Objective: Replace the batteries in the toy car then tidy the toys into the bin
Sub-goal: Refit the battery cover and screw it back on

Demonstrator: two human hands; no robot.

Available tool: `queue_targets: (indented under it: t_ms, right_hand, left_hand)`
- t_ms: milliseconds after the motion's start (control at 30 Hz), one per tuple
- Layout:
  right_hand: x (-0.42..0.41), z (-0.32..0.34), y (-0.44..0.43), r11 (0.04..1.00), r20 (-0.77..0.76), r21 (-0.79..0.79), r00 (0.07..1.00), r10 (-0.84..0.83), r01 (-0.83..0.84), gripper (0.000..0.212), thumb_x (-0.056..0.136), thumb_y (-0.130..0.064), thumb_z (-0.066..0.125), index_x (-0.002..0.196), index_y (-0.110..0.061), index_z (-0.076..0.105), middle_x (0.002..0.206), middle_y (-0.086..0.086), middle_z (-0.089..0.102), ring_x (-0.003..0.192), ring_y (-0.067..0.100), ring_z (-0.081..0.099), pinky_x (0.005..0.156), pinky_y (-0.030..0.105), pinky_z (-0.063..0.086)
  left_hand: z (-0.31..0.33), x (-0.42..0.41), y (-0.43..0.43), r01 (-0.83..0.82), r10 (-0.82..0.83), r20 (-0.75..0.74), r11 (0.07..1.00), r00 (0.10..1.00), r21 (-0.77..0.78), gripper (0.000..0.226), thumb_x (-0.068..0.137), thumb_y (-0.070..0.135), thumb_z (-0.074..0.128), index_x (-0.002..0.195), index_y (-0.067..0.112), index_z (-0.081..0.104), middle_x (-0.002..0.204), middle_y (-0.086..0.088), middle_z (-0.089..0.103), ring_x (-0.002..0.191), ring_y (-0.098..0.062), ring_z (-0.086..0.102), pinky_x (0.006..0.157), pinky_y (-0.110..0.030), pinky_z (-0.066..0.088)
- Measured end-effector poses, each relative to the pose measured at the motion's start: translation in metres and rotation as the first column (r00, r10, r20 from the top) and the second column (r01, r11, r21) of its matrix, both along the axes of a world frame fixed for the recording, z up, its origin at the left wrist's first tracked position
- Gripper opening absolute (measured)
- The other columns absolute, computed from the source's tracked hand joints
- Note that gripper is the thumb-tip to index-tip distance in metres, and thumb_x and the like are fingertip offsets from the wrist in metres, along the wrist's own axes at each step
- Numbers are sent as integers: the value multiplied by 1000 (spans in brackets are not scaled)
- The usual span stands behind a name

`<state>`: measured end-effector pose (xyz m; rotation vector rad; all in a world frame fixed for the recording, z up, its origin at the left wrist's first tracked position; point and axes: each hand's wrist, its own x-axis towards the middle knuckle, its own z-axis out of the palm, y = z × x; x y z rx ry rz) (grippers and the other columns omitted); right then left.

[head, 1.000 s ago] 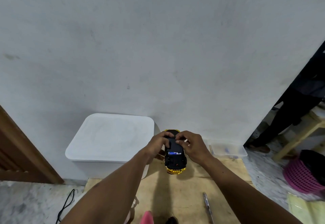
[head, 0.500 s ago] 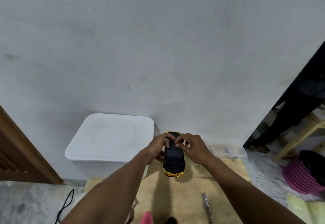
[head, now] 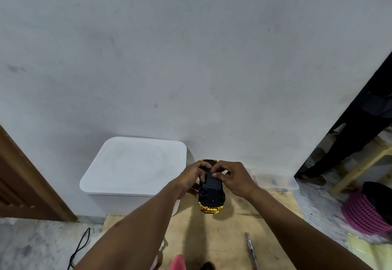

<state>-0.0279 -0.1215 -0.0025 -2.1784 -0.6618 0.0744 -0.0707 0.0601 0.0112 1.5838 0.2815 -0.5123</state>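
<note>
Against a pale wall [head: 191,57], over the wooden counter [head: 233,227], the toy car [head: 211,193] is held underside up, gripped at its far end by the left hand [head: 191,176] and the right hand [head: 233,178], fingers curled. A white lidded bin [head: 135,168] is set just left of it; a slim tool [head: 250,248] is laid nearer

Far end of toy car [head: 211,193] is hidden under fingers of left grip [head: 192,179] & right grip [head: 233,178], both curled on it; can't tell what the fingertips press. Left forearm covers near right corner of bin [head: 135,168]. Clear tray [head: 275,181]: contents blurred, unreadable. Bottom edge cuts off pink item [head: 178,262], dark item [head: 207,266] & slim metal tool [head: 251,250]. Right edge cuts pink basket [head: 364,216]; dark stuff in it unclear. Door [head: 25,184] is cut by left edge.
</note>
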Motion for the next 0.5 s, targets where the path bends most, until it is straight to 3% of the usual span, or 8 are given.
queue_targets:
  t_ms: [167,333,500]
  right_hand:
    - [-2,2,-3,999,51,3,998,33,-33,11,87,-7,69,85,-18,72,81,-8,70,76,7,62,64,19,49]
    - [-5,-2,-6,983,178,-148,974,137,-111,8,91,-16,65,94,-22,69,90,-9,68,80,5,58,70,25,49]
    - [-7,0,-3,993,162,-82,982,100,-88,8,88,-13,67,89,-18,72,86,-11,69,80,7,62,68,26,51]
  left_hand:
    - [7,-4,1,1,-1,-16,1000,1000,-28,48,66,18,46,110,25,63,84,-1,55,67,-25,55,56,-25,46]
    - [2,-4,2,65,-64,-18,998,998,8,37,83,5,39,103,26,63,88,-3,54,63,-23,53,53,-23,44]
    - [0,-3,1,67,-67,-17,998,998,16,34,85,7,40,102,26,62,86,-2,53,62,-22,52,52,-23,44]
